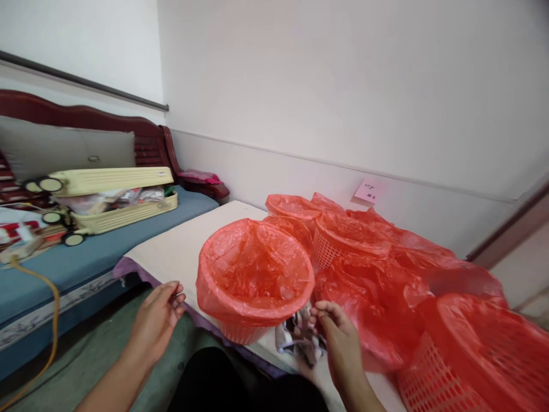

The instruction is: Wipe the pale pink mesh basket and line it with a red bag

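Observation:
A red mesh basket [240, 332] lined with a red plastic bag [253, 269] stands at the near edge of a cloth-covered table [180, 246]. My left hand [156, 320] hovers just left of it, fingers loosely curled and apart, holding nothing. My right hand [337, 337] is to the basket's right, its fingers pinched on a bundle of grey-and-white material [295, 337] lying beside the basket; I cannot make out what it is.
More red baskets [343, 240] with red bags crowd the table's right half, one large basket [472, 355] at the near right. A sofa [86, 263] on the left carries an open yellow case [115, 200]. A yellow cord [51, 320] hangs by the sofa.

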{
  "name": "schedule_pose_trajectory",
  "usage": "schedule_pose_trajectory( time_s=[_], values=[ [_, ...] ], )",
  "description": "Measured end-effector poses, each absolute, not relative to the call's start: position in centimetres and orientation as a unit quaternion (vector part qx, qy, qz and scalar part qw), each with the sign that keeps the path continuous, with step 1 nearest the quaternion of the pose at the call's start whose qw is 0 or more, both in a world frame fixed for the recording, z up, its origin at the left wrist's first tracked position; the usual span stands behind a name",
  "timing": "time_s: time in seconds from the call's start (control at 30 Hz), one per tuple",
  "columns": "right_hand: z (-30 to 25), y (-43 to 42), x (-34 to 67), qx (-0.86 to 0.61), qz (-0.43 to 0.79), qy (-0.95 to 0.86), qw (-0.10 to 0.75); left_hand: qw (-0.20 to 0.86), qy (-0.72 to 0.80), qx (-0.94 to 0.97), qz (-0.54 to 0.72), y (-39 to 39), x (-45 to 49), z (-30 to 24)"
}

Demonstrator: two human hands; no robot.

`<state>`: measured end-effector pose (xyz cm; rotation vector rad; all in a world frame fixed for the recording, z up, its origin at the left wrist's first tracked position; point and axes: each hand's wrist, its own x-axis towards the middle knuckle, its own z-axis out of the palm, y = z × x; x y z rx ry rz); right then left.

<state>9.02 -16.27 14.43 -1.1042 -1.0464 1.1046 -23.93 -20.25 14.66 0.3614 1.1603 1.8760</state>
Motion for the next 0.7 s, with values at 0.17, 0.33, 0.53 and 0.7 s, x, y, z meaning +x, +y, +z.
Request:
schedule_pose_trajectory(
  time_s=[0.17,0.33,0.53,0.7],
  values=[
    [19.8,-19.3,6.1,-0.348,0.071,-0.786,0.507,0.366,0.457,0.209,0.783,-20.3,-23.0,17.2],
    [19.1,-18.6,3.4,-0.294,-0.087,-0.889,0.339,0.444,0.427,0.26,0.743,-19.4,-20.3,16.8],
    [16.8,-18.7,2.8,-0.267,-0.124,-0.882,0.367,0.517,0.396,0.258,0.714,-20.6,-20.1,14.9],
    [14.8,-19.8,3.0,-0.252,-0.131,-0.887,0.364,0.536,0.409,0.288,0.68,-23.4,-20.7,15.5]
  ],
)
